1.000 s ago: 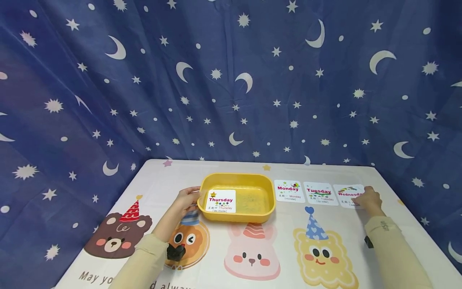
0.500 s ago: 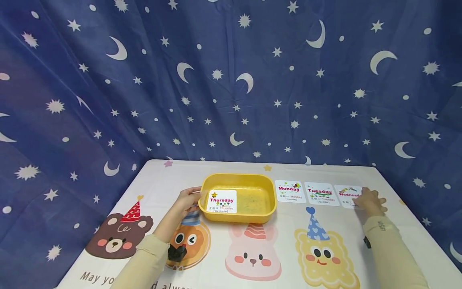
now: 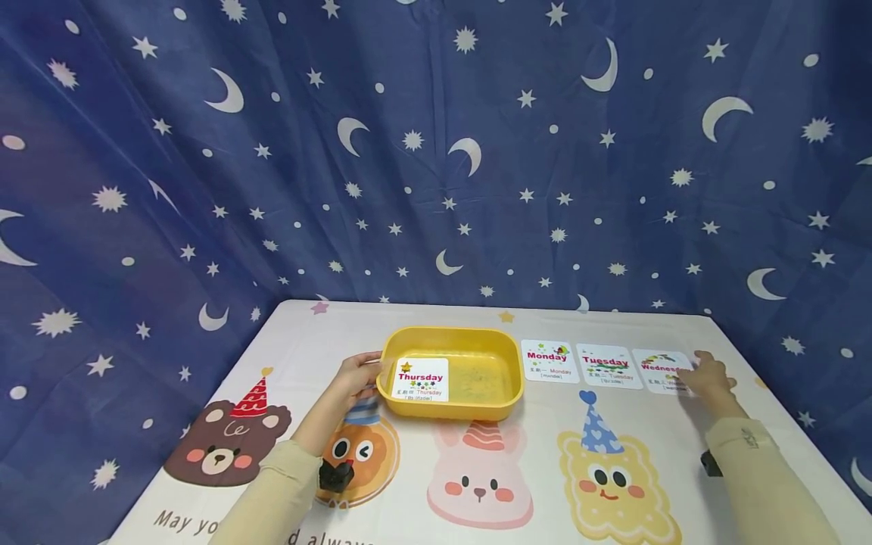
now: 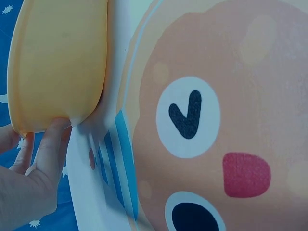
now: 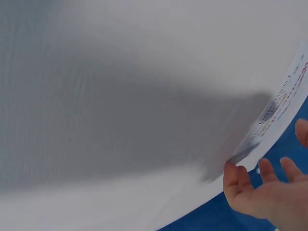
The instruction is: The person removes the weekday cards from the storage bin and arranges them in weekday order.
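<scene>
A yellow plastic tray (image 3: 500, 409) sits mid-table, a Thursday card (image 3: 422, 380) lying in its left part. At the tray's left end, my left hand (image 3: 357, 376) holds the wall with thumb and fingers spread round the corner; the left wrist view shows the thumb (image 4: 57, 137) against the outer wall. Right of the tray, a Monday card (image 3: 550, 361), a Tuesday card (image 3: 608, 366) and a Wednesday card (image 3: 661, 365) lie in a row. My right hand (image 3: 710, 380) is at the Wednesday card's right edge, fingers loosely spread, fingertips at its lower right corner.
The white tablecloth (image 3: 381, 522) carries printed cartoon figures. A dark blue star-and-moon curtain (image 3: 436, 189) stands behind the table and along both sides. Black wrist devices (image 3: 335, 477) show beneath the forearms.
My right hand has drawn slightly away to the right from the Wednesday card, uncovering more of its print. My left hand and the tray keep their places; the head view has shifted a little.
</scene>
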### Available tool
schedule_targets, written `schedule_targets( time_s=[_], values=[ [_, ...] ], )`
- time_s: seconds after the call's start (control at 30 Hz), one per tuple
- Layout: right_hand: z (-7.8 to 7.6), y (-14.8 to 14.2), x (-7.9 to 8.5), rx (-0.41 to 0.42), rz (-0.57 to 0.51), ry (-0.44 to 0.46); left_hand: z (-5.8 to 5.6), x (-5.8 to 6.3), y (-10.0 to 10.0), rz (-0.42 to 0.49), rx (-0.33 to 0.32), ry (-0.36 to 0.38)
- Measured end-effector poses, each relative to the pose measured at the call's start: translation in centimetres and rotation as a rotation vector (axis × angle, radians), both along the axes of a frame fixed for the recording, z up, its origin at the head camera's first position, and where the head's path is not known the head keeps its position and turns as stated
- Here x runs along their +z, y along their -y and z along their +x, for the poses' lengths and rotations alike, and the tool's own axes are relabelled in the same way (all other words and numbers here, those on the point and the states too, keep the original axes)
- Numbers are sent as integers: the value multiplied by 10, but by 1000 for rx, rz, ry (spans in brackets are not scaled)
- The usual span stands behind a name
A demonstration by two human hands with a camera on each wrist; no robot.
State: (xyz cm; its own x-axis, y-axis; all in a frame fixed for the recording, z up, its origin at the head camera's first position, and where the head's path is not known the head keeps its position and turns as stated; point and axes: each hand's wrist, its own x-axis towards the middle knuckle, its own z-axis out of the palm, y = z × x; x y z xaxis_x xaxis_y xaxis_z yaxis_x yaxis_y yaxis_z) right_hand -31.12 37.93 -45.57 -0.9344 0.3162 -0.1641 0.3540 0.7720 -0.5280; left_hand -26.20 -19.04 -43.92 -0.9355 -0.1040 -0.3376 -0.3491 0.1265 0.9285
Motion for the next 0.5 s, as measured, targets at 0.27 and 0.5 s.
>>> schedule_targets(
  time_s=[0.27, 0.5],
  values=[
    [3, 17, 14, 38, 85, -228, 0, -1, 0, 5, 6, 2],
    [7, 37, 18, 62, 28, -333, 0, -2, -1, 9, 5, -6]
  ],
)
